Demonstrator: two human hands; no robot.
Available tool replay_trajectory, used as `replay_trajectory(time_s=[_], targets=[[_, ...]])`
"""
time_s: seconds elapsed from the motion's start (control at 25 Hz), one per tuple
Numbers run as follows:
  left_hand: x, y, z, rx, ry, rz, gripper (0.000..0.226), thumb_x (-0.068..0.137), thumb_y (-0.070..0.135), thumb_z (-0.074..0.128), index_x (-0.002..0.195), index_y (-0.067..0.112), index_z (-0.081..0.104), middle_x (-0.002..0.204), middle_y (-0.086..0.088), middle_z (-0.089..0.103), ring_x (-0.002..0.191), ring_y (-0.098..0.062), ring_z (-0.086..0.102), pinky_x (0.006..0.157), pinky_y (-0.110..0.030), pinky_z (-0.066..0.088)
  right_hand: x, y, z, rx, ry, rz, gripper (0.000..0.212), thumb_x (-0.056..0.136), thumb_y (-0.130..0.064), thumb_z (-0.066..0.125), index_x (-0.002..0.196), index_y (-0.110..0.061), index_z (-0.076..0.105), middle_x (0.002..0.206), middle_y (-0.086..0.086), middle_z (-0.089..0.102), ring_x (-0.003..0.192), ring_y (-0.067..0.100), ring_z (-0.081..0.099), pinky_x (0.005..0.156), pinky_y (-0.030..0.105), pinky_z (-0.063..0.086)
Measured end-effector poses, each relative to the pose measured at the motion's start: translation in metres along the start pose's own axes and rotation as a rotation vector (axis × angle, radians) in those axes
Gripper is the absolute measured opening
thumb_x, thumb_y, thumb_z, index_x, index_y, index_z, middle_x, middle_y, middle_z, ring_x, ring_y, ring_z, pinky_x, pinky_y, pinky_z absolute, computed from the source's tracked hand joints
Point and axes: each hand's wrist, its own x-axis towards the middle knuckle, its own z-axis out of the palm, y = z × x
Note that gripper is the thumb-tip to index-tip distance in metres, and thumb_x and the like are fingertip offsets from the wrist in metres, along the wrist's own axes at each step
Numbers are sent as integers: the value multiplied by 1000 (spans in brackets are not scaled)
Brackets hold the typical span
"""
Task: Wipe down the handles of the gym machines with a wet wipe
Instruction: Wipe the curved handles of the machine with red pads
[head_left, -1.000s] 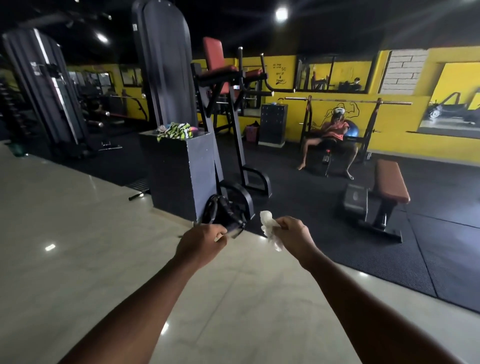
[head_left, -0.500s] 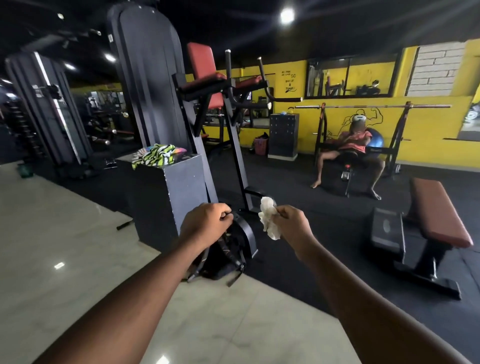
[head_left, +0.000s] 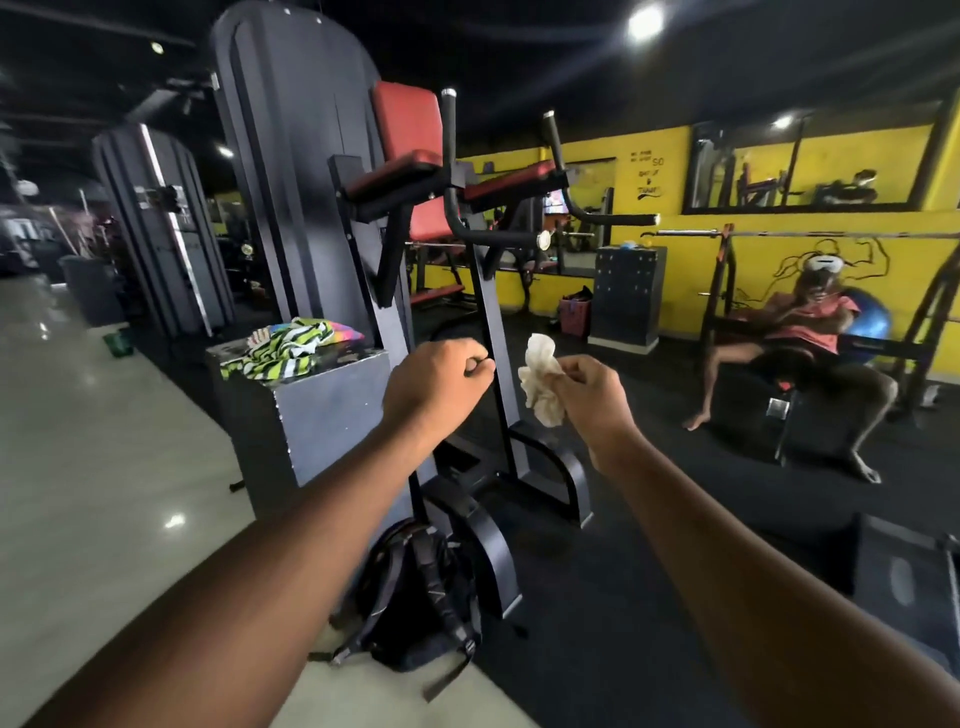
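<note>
A black dip and knee-raise machine (head_left: 488, 312) with red pads stands right ahead. Its upright grips (head_left: 448, 130) and lower horizontal handle (head_left: 498, 238) sit above my hands. My right hand (head_left: 587, 395) pinches a crumpled white wet wipe (head_left: 540, 379) in the air in front of the machine's post. My left hand (head_left: 436, 387) is curled into a fist beside it and holds nothing that I can see. Neither hand touches the machine.
A grey box (head_left: 311, 410) with a striped cloth (head_left: 285, 348) stands to the left. A black backpack (head_left: 415, 592) lies at the machine's foot. A person sits on a bench (head_left: 800, 338) at the right. Another black machine (head_left: 161, 228) stands far left.
I have walked closer to the machine, which now fills the middle of the view. Both hands have risen and stay held out in front, the wipe still in my right hand.
</note>
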Motion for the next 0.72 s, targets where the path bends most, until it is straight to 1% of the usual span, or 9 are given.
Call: replay_trajectory(time_s=[0.12, 0.2, 0.32, 0.4, 0.48, 0.56, 0.64, 0.72], targets=[[85, -6, 72, 12, 36, -39, 21, 93, 37, 60, 107, 27, 72, 90, 11, 73, 82, -13, 69, 70, -36, 59, 116, 28, -11, 45, -1, -1, 6, 92, -25, 64, 96, -22, 67, 91, -3, 72, 83, 14, 70, 72, 32, 59], [139, -4, 107, 13, 87, -77, 21, 92, 37, 60, 106, 27, 72, 91, 11, 74, 83, -14, 70, 72, -37, 58, 183, 40, -19, 51, -7, -3, 5, 93, -25, 63, 96, -22, 66, 92, -3, 72, 84, 13, 69, 70, 30, 58], [206, 9, 152, 54, 170, -91, 28, 93, 39, 60, 115, 26, 71, 104, 7, 74, 92, -15, 70, 77, -35, 58, 270, 55, -31, 93, 28, -35, 4, 93, -25, 61, 95, -28, 63, 92, -7, 69, 86, 12, 68, 74, 32, 58], [248, 18, 183, 116, 232, -85, 33, 93, 40, 60, 120, 25, 69, 111, 5, 73, 98, -16, 69, 78, -34, 57, 329, 67, -34, 104, 34, -70, 9, 93, -24, 60, 92, -32, 62, 92, -9, 68, 86, 11, 66, 75, 33, 58], [285, 27, 215, 173, 290, -70, 34, 93, 39, 61, 123, 22, 69, 114, 2, 72, 102, -18, 67, 81, -35, 56, 387, 78, -33, 117, 1, -109, 11, 92, -23, 57, 94, -31, 65, 89, -9, 69, 85, 13, 67, 74, 32, 57], [315, 32, 244, 246, 351, -68, 36, 93, 37, 63, 124, 19, 68, 115, -2, 71, 104, -22, 66, 82, -36, 54, 436, 91, -30, 148, -22, -192, 13, 90, -24, 57, 95, -28, 68, 87, -9, 72, 84, 13, 68, 77, 36, 57], [343, 35, 271, 311, 416, -107, 35, 92, 35, 64, 122, 17, 68, 110, -5, 72, 100, -27, 65, 80, -39, 55, 474, 97, -30, 171, -91, -271, 13, 89, -23, 58, 91, -28, 69, 84, -7, 72, 81, 14, 68, 77, 40, 57], [372, 43, 296, 395, 461, -187, 34, 91, 34, 63, 121, 18, 69, 103, -5, 71, 93, -29, 64, 76, -37, 52, 514, 100, -34, 164, -193, -384, 18, 89, -15, 57, 91, -25, 72, 85, -7, 71, 83, 17, 66, 76, 37, 54]])
